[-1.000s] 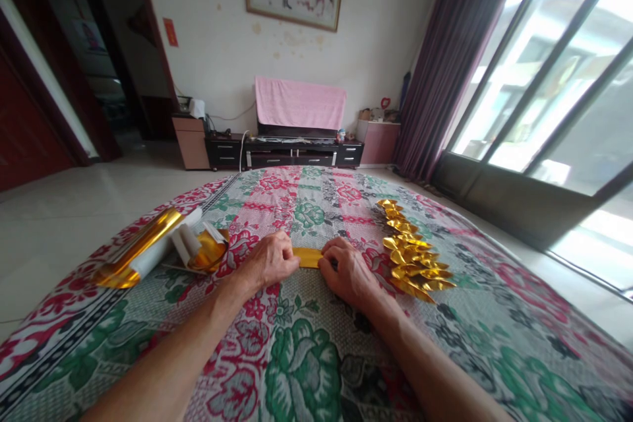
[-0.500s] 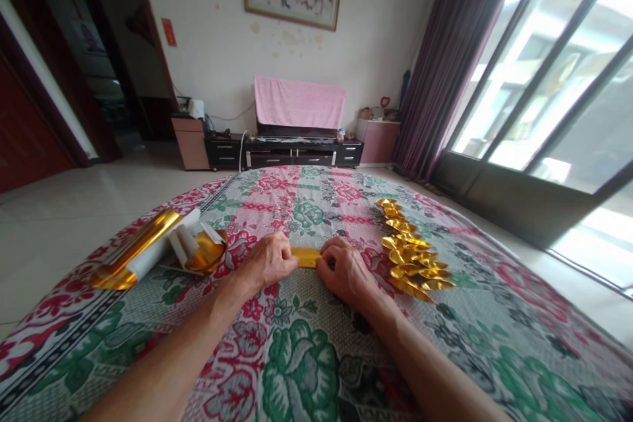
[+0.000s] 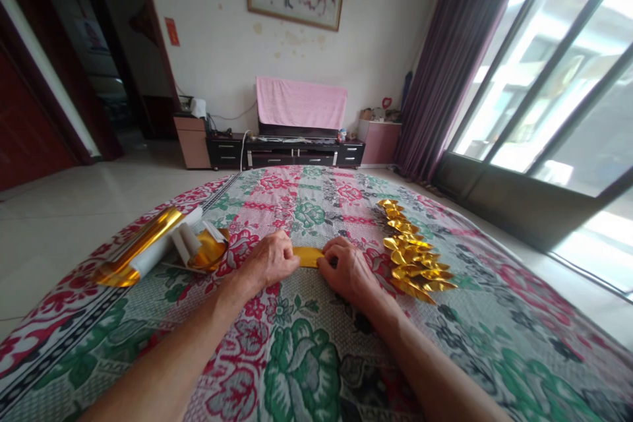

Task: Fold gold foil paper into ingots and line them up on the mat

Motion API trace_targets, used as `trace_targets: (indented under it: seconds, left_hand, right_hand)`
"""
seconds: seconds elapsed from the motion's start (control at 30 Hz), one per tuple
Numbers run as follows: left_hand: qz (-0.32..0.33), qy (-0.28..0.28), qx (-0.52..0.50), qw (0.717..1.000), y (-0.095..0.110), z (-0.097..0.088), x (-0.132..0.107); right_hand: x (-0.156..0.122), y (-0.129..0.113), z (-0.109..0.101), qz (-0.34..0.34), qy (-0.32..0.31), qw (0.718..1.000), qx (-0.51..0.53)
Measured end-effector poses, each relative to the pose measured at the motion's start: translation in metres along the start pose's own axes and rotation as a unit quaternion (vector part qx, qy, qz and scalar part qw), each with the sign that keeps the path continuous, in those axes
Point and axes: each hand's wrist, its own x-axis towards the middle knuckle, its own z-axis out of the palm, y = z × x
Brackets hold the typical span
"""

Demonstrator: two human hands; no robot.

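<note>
Between my two hands, a small strip of gold foil paper (image 3: 307, 257) is held just over the patterned cloth. My left hand (image 3: 275, 257) pinches its left end, fingers curled closed. At the other end, my right hand (image 3: 341, 265) grips the strip with thumb and bent fingers. The foil's ends are hidden inside my fingers. To the right of my right hand, several folded gold foil pieces (image 3: 413, 254) lie overlapping in a row. Beyond my left hand are gold and white foil sheets, loosely rolled (image 3: 143, 250), with a stack of curled foil pieces (image 3: 200, 250) beside them.
A floral tablecloth (image 3: 306, 356) in red, green and grey covers the round table. Past its far edge stands a low black cabinet (image 3: 291, 155) with a pink cloth (image 3: 301, 102) draped over something on it. A purple curtain (image 3: 435, 59) and windows are on the right.
The gold strip between my hands looks slightly more bowed than before. Both hands keep their grip in nearly the same place, and the view has shifted slightly.
</note>
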Motion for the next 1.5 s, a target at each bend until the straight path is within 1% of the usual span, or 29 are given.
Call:
trace_targets:
  seconds: [0.1, 0.37, 0.63, 0.83, 1.03, 1.23, 1.37, 1.5]
  left_hand:
    - [0.001, -0.002, 0.003, 1.000, 0.001, -0.001, 0.000]
    - [-0.002, -0.001, 0.000, 1.000, 0.000, 0.001, 0.000]
    - [-0.004, -0.009, -0.012, 1.000, 0.002, -0.005, -0.002]
    - [-0.004, -0.030, -0.028, 0.999, -0.003, -0.008, -0.003]
    - [0.019, -0.051, -0.046, 0.997, -0.011, -0.010, -0.003]
    - [0.030, -0.066, -0.061, 0.995, -0.017, -0.011, -0.003]
    - [0.032, -0.076, -0.060, 0.995, -0.017, -0.012, -0.002]
    - [0.036, -0.072, -0.059, 0.995, -0.017, -0.012, -0.002]
  right_hand:
    - [0.000, 0.001, 0.001, 0.009, -0.002, 1.000, -0.003]
    - [0.001, 0.000, 0.000, 0.004, -0.007, 1.000, -0.002]
    - [0.001, 0.004, 0.000, 0.001, -0.011, 1.000, 0.002]
    - [0.000, 0.001, -0.004, -0.003, -0.020, 1.000, -0.001]
    - [0.000, 0.000, -0.004, -0.001, -0.026, 1.000, -0.006]
    - [0.000, 0.000, -0.005, -0.002, -0.032, 0.999, -0.003]
    - [-0.001, -0.002, -0.006, -0.021, -0.029, 0.999, -0.001]
    - [-0.003, -0.003, -0.004, -0.048, -0.028, 0.998, -0.007]
